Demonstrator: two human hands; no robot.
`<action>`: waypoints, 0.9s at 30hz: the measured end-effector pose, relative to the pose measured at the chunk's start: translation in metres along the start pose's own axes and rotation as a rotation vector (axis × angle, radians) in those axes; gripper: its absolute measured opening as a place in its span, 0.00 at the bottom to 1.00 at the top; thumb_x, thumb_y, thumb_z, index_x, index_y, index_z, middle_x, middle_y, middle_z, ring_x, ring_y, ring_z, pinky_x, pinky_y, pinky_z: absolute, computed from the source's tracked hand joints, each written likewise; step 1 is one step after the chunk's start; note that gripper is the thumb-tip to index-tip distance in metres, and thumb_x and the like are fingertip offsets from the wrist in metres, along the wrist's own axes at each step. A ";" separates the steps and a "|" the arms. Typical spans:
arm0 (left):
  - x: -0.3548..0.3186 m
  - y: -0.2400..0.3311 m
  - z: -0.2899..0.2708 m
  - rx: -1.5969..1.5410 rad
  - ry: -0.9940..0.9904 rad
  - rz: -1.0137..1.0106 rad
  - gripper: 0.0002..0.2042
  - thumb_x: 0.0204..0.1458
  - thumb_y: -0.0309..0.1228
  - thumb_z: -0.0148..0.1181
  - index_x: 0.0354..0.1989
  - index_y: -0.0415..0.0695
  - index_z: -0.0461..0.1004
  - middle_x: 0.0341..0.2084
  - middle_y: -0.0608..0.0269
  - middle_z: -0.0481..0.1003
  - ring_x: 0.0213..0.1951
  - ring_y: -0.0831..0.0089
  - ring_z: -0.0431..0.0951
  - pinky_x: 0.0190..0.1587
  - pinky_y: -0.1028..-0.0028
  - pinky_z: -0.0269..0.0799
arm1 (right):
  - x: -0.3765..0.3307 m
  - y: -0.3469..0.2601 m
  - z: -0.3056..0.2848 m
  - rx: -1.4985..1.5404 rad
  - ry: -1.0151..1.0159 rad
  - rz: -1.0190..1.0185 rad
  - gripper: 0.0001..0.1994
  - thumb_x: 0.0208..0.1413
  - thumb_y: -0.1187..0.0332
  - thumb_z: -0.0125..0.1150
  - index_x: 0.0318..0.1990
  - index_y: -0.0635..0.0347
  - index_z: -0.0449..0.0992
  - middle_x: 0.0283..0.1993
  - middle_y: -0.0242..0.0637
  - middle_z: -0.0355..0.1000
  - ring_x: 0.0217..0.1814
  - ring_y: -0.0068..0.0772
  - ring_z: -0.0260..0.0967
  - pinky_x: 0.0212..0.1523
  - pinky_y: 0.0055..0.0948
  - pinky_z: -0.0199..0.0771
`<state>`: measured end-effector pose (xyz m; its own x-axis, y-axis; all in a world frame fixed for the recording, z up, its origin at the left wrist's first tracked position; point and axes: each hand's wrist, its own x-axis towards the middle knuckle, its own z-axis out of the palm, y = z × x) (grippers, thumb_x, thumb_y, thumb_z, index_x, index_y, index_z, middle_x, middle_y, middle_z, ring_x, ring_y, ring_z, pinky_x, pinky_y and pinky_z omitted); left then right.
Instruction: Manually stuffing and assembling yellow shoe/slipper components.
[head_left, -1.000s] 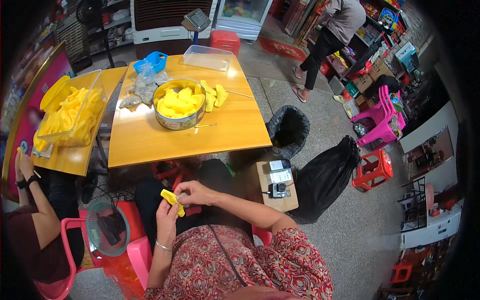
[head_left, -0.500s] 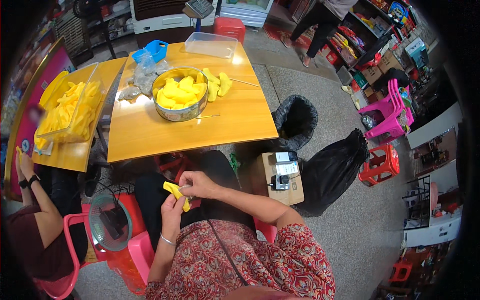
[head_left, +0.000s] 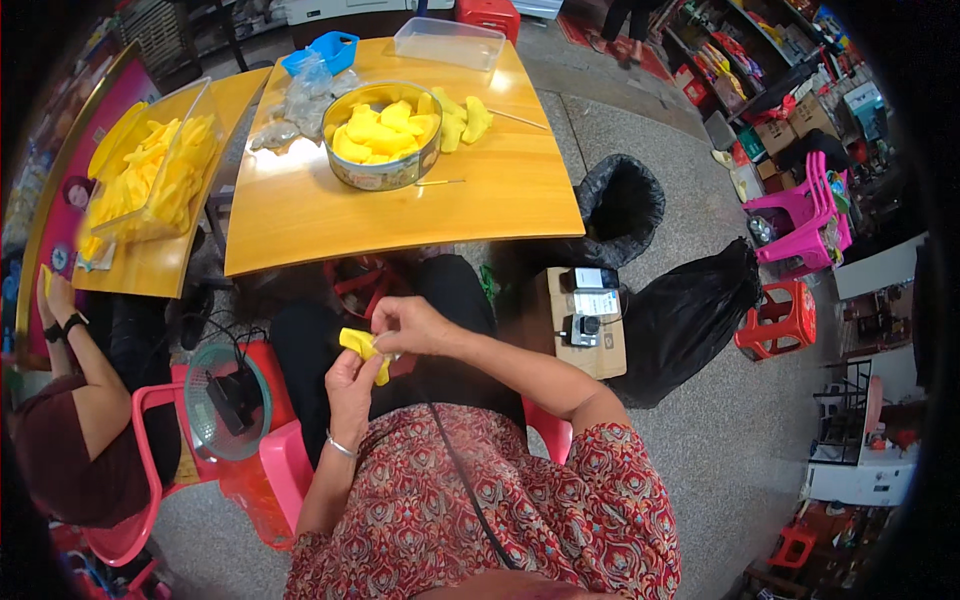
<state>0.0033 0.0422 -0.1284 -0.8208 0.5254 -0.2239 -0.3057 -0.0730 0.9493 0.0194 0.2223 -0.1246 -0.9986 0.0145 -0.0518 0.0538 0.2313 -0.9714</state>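
Note:
A small yellow fabric piece (head_left: 357, 341) is held over my lap, below the table's near edge. My left hand (head_left: 350, 388) pinches it from below, thumb and fingers closed on it. Against the piece's right side, my right hand (head_left: 412, 325) has its fingertips drawn together in a pinch. Something small and pale shows by those fingertips, too small to name. On the table ahead, a round tin (head_left: 380, 175) is heaped with similar yellow pieces (head_left: 385, 128). A few more yellow pieces (head_left: 462, 120) lie to the tin's right.
A thin yellow-handled tool (head_left: 440, 182) rests before the tin on the table (head_left: 480, 215). Plastic bags (head_left: 305, 98), a blue basket (head_left: 325, 52) and a clear tray (head_left: 448, 45) stand farther back. At right are a bag-lined bin (head_left: 622, 210), a cardboard box (head_left: 597, 352) and a black sack (head_left: 690, 320). Another person (head_left: 75, 440) sits left.
The view has tilted, so the table sits higher in the picture. My right hand's fingers have shifted slightly at the yellow piece, which both hands keep over my lap.

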 end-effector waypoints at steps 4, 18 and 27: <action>0.010 0.004 -0.002 -0.070 0.023 -0.054 0.07 0.56 0.24 0.56 0.41 0.37 0.72 0.32 0.69 0.74 0.33 0.84 0.73 0.34 0.84 0.66 | -0.003 -0.004 0.006 0.146 0.121 0.035 0.10 0.39 0.70 0.69 0.27 0.62 0.73 0.25 0.36 0.72 0.26 0.26 0.71 0.29 0.26 0.72; 0.009 0.015 -0.010 -0.566 -0.036 -0.079 0.16 0.60 0.26 0.49 0.56 0.33 0.64 0.49 0.54 0.72 0.51 0.69 0.72 0.56 0.69 0.67 | -0.001 -0.032 -0.015 -0.166 -0.133 -0.350 0.14 0.49 0.64 0.67 0.44 0.55 0.80 0.56 0.43 0.64 0.56 0.40 0.63 0.56 0.35 0.64; 0.007 0.018 -0.014 -0.688 -0.104 0.010 0.20 0.62 0.35 0.47 0.57 0.33 0.63 0.55 0.46 0.68 0.56 0.63 0.69 0.59 0.63 0.65 | -0.004 -0.031 -0.003 -0.412 -0.004 -0.426 0.12 0.49 0.68 0.65 0.42 0.57 0.80 0.54 0.44 0.67 0.56 0.43 0.64 0.55 0.36 0.65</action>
<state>-0.0149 0.0332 -0.1162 -0.7850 0.5981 -0.1612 -0.5631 -0.5807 0.5879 0.0215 0.2183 -0.0931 -0.9324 -0.1655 0.3212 -0.3559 0.5746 -0.7370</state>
